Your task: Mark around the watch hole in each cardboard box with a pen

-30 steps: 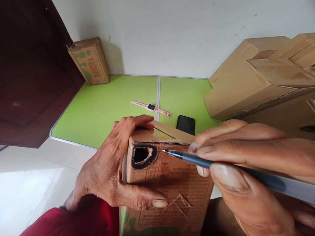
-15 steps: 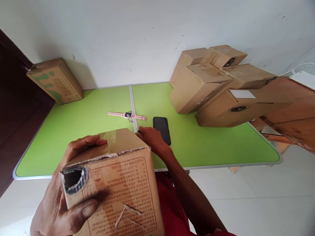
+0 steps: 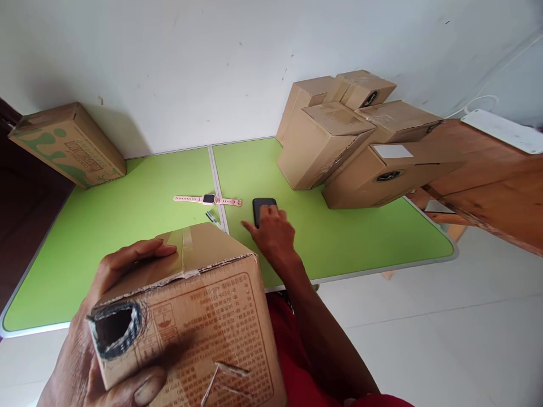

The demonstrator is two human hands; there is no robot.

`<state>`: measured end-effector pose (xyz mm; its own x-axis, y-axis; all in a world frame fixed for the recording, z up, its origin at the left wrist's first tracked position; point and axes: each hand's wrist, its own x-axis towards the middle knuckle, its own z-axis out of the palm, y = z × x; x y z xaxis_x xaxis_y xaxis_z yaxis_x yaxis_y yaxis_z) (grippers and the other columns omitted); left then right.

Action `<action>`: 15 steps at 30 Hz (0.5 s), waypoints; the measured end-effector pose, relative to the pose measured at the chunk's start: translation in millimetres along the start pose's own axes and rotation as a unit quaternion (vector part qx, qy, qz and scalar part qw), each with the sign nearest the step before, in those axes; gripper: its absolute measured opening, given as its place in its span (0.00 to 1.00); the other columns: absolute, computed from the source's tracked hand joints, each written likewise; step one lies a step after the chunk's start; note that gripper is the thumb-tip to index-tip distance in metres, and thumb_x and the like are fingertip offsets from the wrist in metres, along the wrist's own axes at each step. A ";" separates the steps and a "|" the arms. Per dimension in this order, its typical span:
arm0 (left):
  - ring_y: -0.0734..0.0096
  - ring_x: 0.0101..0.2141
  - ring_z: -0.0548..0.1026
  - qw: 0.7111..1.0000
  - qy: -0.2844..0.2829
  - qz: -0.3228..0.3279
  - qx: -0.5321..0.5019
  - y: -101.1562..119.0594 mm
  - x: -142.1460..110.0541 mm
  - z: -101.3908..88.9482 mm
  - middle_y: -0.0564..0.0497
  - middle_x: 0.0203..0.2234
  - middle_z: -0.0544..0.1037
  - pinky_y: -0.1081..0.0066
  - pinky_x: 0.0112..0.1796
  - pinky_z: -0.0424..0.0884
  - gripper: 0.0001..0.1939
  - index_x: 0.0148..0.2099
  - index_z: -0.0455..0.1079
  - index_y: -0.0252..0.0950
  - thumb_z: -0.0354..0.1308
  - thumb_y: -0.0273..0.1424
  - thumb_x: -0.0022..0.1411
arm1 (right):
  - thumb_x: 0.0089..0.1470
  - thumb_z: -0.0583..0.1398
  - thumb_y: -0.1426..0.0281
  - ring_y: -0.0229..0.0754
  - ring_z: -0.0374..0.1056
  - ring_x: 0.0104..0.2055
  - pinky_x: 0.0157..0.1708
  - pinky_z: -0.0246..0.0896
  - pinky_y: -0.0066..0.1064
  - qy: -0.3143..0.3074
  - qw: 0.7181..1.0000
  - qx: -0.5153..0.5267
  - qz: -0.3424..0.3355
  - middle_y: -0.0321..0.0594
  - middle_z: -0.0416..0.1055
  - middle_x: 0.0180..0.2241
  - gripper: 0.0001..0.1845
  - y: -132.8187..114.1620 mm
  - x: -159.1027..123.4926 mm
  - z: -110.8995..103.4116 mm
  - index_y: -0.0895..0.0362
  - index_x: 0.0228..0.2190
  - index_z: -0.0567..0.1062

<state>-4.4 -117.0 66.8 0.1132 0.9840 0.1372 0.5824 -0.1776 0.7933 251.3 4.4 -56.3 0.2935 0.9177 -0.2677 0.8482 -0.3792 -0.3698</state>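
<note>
My left hand (image 3: 114, 294) is closed round a cardboard box (image 3: 203, 333), fingers on its top and thumb on the printed side. That side has a ragged hole with dark scribbled edges and a cut V-shaped mark. My right hand (image 3: 276, 234) reaches over a black phone (image 3: 257, 210) lying on the green table. Its thumb sticks out to the left, and its slightly blurred fingers lie over the phone's lower part. Between the box and a pink-strapped watch (image 3: 208, 199) lies a slim pen (image 3: 212, 217), partly hidden by the box.
Several cardboard boxes (image 3: 331, 135) stand together on the right of the green table (image 3: 373, 237). Another box with green print (image 3: 72, 147) leans by the wall at the left. A brown wooden surface (image 3: 500, 181) with a white power strip (image 3: 503, 130) adjoins on the right.
My right hand has moved right, from beside the box's top edge onto the phone. The pen, blurred by the watch earlier, now lies below it. The view has shifted slightly.
</note>
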 end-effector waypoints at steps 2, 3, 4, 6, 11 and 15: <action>0.28 0.71 0.69 1.000 -0.003 -0.007 -0.016 2.3 -3.5 -1.2 0.51 0.69 0.76 0.30 0.71 0.61 0.42 0.72 0.68 0.63 0.63 0.68 0.60 | 0.75 0.67 0.59 0.74 0.62 0.75 0.68 0.66 0.62 0.026 0.997 -0.010 0.066 0.76 0.68 0.69 0.29 11.5 3.6 -4.8 0.67 0.65 0.73; 0.30 0.71 0.69 1.000 -0.004 -0.005 -0.020 2.0 -4.5 -1.6 0.52 0.69 0.76 0.32 0.71 0.61 0.42 0.72 0.68 0.63 0.63 0.69 0.61 | 0.73 0.68 0.59 0.76 0.63 0.75 0.68 0.65 0.64 0.029 0.996 -0.008 0.089 0.78 0.68 0.68 0.31 17.3 5.9 -5.4 0.69 0.65 0.74; 0.32 0.71 0.69 1.000 -0.004 -0.001 -0.019 0.7 -5.0 -2.1 0.53 0.69 0.76 0.35 0.71 0.62 0.41 0.71 0.69 0.63 0.63 0.70 0.61 | 0.71 0.70 0.58 0.76 0.64 0.74 0.68 0.66 0.65 0.026 0.994 -0.001 0.103 0.79 0.69 0.68 0.33 22.3 8.4 -4.8 0.69 0.64 0.74; 0.36 0.71 0.71 1.000 -0.006 0.000 -0.019 -3.6 -5.3 -2.9 0.56 0.70 0.76 0.39 0.71 0.65 0.41 0.72 0.69 0.64 0.64 0.70 0.62 | 0.67 0.73 0.58 0.75 0.66 0.74 0.68 0.67 0.64 0.017 0.993 0.023 0.111 0.78 0.70 0.67 0.35 29.4 13.9 -1.5 0.70 0.63 0.75; 0.37 0.69 0.74 0.999 -0.014 0.021 -0.048 -9.9 -6.5 -2.6 0.55 0.70 0.76 0.41 0.68 0.70 0.42 0.72 0.70 0.61 0.68 0.67 0.61 | 0.55 0.79 0.62 0.76 0.69 0.72 0.68 0.69 0.59 0.024 0.987 0.119 0.110 0.80 0.70 0.68 0.45 33.5 26.9 9.3 0.72 0.65 0.72; 0.33 0.70 0.73 0.999 0.006 -0.008 -0.050 -13.3 -8.6 -3.1 0.52 0.70 0.77 0.38 0.71 0.68 0.45 0.71 0.70 0.58 0.68 0.70 0.59 | 0.56 0.74 0.67 0.68 0.78 0.64 0.65 0.73 0.51 0.010 0.966 0.247 0.080 0.62 0.83 0.55 0.23 38.5 30.5 16.3 0.62 0.51 0.80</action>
<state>-15.6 -123.0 56.8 0.0947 0.9869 0.1308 0.5011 -0.1608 0.8503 285.7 15.9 -93.1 0.4160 0.8433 -0.3402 0.4789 -0.5212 -0.7064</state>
